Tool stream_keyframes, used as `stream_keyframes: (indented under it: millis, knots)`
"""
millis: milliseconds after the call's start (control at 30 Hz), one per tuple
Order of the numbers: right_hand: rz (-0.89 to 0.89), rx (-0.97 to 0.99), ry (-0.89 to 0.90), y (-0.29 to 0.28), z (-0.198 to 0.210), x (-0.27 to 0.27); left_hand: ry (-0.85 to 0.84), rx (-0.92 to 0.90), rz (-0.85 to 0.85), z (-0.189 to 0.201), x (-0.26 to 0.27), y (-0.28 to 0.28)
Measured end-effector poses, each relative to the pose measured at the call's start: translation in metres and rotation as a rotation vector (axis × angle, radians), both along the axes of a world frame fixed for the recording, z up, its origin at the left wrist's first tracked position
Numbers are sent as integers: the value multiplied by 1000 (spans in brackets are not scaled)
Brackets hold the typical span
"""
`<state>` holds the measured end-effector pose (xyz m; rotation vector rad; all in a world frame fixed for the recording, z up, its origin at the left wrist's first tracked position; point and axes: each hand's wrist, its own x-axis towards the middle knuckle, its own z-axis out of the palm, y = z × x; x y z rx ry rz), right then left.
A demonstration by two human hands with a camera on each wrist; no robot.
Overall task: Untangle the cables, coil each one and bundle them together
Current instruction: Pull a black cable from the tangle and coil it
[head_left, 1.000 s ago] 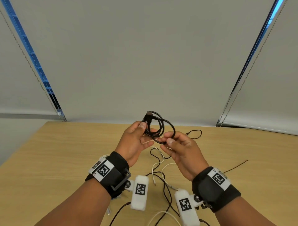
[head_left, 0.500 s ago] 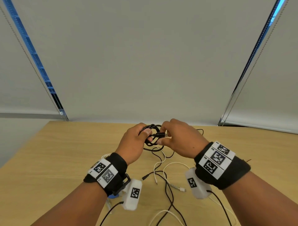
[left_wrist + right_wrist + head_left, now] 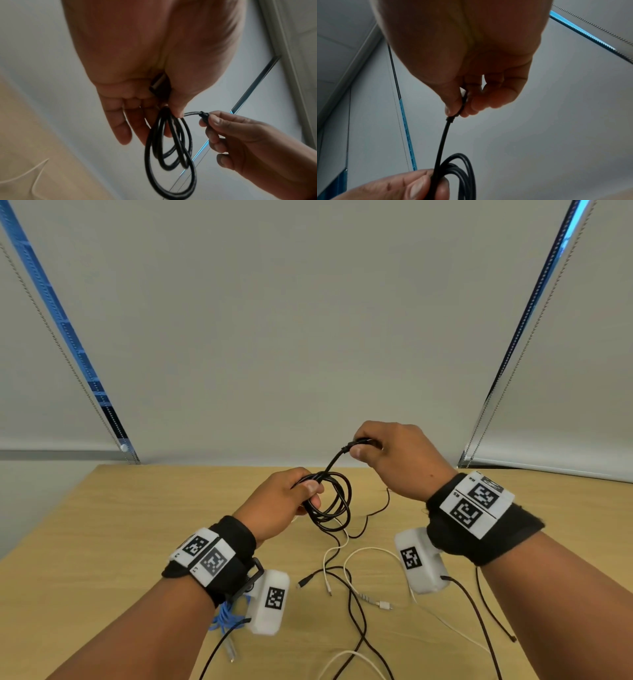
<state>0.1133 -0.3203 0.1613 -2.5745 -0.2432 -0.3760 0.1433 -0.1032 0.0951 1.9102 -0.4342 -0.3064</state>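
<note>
A black cable coil [image 3: 334, 505] [image 3: 171, 148] [image 3: 460, 174] of several loops hangs above the wooden table [image 3: 102, 525]. My left hand [image 3: 291, 501] [image 3: 154, 111] pinches the coil's top between thumb and fingers, with one plug tucked in the palm. The coil's free end runs up and right to my right hand [image 3: 373, 448] [image 3: 462, 106], which pinches the plug end [image 3: 204, 115]. Below the hands, a loose white cable [image 3: 363, 556] and thin black cables [image 3: 356, 611] lie tangled on the table.
Blue ties [image 3: 224, 616] lie by my left wrist near the table's front. A thin dark wire [image 3: 493, 614] trails at the right. Grey window blinds [image 3: 308, 337] stand behind the far table edge.
My right hand has lifted up and to the right, drawing the cable's plug end out of the coil. My left hand has dropped a little with the coil.
</note>
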Motion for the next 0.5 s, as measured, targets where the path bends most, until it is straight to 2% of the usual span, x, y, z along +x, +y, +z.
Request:
stream_keyframes:
  millis: [200, 400, 500]
  knots:
    - [-71, 184, -3, -14, 13, -4, 75, -68, -25, -3, -3, 3]
    - [-50, -2, 186, -15, -11, -9, 149, -206, 11, -10, -9, 12]
    - [36, 41, 282, -5, -34, -13, 218, -340, -17, -13, -14, 11]
